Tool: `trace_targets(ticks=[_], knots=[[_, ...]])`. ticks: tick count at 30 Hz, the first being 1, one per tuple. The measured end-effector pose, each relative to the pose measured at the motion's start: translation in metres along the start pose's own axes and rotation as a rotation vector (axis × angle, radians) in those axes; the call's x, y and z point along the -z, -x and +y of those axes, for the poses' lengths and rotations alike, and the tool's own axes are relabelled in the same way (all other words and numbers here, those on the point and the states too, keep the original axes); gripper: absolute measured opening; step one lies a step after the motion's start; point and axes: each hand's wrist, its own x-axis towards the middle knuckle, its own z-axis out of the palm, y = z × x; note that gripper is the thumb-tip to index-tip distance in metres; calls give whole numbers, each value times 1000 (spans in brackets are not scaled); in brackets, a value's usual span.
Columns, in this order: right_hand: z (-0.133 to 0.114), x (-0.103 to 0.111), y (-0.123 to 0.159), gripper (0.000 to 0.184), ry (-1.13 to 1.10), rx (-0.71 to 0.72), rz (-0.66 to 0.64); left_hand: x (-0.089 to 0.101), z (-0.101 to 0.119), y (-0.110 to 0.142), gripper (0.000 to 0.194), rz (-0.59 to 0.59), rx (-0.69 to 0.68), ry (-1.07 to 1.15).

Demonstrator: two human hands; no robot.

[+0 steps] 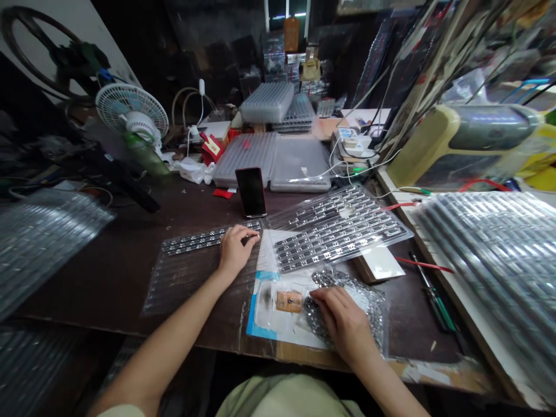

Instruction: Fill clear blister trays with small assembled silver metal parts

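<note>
My left hand [237, 248] is over a clear ribbed plastic tray [191, 281], its thumb and forefinger pinched at the right end of the filled rows. What sits between those fingertips is too small to make out. Small dark and silver metal parts [197, 240] lie in the tray's far rows; its near rows look bare. My right hand [345, 318] pinches at the left edge of a heap of small shiny metal parts [369, 298] on a clear plastic sheet; anything in its fingertips is unclear. Between the hands lies a small orange-brown block [289, 301].
A second tray [343, 231] full of parts lies tilted on a white box [382, 263]. A phone [251, 192] stands upright behind. Stacked trays [499, 249] and a green-handled screwdriver [441, 307] are at right, a fan [132, 113] and more trays [52, 237] at left.
</note>
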Motion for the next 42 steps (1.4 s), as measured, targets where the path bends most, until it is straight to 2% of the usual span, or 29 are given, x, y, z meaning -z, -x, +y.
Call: trace_targets(ticks=[3, 8, 15, 23, 26, 29, 34, 38, 42], knots=[[-6, -6, -4, 13, -12, -7, -24, -12, -6, -24, 7, -31, -33, -60], [-5, -8, -4, 14, -9, -15, -43, -27, -7, -26, 6, -81, -39, -77], [-12, -11, -2, 15, 63, -79, -69, -17, -30, -21, 11, -94, -79, -87], [-18, -32, -2, 18, 196, -95, -49, -12, -28, -21, 13, -112, -169, -200], [-17, -34, -2, 17, 182, -96, -45, -9, -22, -20, 13, -97, -159, -235], [-17, -36, -3, 14, 154, -101, -38, -12, -5, -18, 15, -97, -187, -224], [-18, -38, -6, 12, 183, -100, -52, -27, 30, -15, 12, -257, -242, -145], [-22, -40, -7, 11, 216, -102, -76, -27, 34, -15, 11, -242, -132, -38], [-19, -34, -6, 15, 273, -82, -80, -6, 22, 0, 20, -202, 179, 437]])
